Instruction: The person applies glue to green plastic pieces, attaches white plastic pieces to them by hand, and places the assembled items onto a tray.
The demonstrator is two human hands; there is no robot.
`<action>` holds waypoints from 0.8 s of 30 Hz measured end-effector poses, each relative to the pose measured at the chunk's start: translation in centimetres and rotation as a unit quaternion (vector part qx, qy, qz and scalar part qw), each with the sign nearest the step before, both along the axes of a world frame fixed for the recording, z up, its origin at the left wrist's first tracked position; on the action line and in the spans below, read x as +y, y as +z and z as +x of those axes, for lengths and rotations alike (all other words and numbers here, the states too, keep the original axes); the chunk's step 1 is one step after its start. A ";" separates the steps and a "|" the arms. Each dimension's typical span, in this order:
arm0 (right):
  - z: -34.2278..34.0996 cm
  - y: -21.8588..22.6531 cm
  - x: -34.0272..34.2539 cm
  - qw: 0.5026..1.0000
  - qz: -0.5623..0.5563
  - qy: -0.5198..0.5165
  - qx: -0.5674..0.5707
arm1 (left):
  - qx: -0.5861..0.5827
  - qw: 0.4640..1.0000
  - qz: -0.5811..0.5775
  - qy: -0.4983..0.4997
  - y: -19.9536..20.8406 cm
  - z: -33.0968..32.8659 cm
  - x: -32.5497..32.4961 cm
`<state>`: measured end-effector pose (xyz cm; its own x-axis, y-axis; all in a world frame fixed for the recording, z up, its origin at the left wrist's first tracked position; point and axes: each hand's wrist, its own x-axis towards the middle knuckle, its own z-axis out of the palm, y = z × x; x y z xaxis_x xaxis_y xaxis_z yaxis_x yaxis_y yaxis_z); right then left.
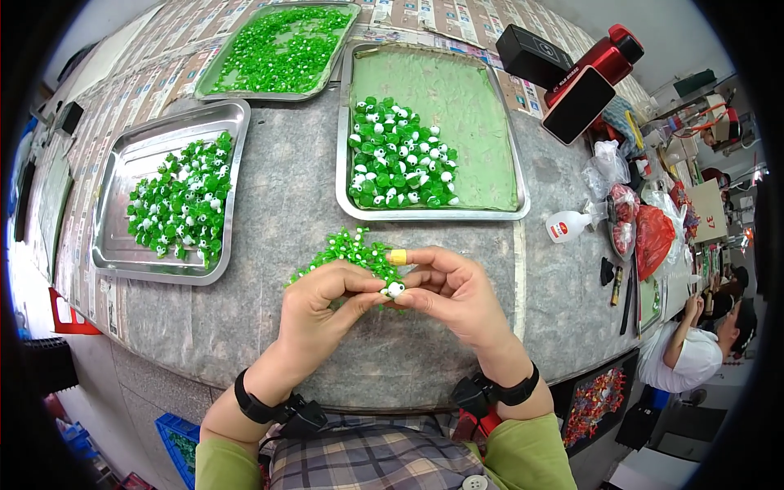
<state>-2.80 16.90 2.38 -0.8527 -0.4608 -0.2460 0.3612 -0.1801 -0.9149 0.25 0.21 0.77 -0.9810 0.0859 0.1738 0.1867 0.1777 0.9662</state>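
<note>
In front of my chest, both hands meet over a small white ball-like piece (395, 289) with a dark dot, like a toy eye. My left hand (322, 302) pinches at its left side with thumb and forefinger; a bit of green shows there, mostly hidden by the fingertips. My right hand (457, 298) grips it from the right, thumb below, with a yellow band (398, 257) round one fingertip. Just beyond the fingers lies a loose pile of small green parts (351, 247), partly covered by my hands.
A metal tray (433, 216) with green-and-white pieces (400, 155) stands ahead. Another tray (131, 163) of such pieces is left; a third (282, 45), with green parts, lies farther back. Rightward are a phone (578, 104), red bottle (600, 61), white squeeze bottle (567, 226) and bags (656, 241). A person (682, 355) sits far right.
</note>
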 end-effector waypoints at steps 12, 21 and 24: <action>-0.3 -0.5 0.7 0.998 0.011 0.067 -0.013 | 0.106 0.987 -0.116 0.022 0.3 0.1 0.4; -1.1 -0.3 1.5 0.994 0.072 -0.024 0.083 | -0.012 0.935 0.336 0.112 -0.8 -0.7 -2.4; -1.5 0.4 2.1 0.882 0.333 0.164 0.291 | 0.002 0.717 0.687 0.118 -0.5 -1.9 -6.1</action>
<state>-4.34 18.97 2.74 -0.7719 -0.6246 -0.1186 -0.2724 0.4934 -0.8261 -1.69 -5.94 0.26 -0.9391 -0.3382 -0.0617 0.3122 -0.9141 0.2586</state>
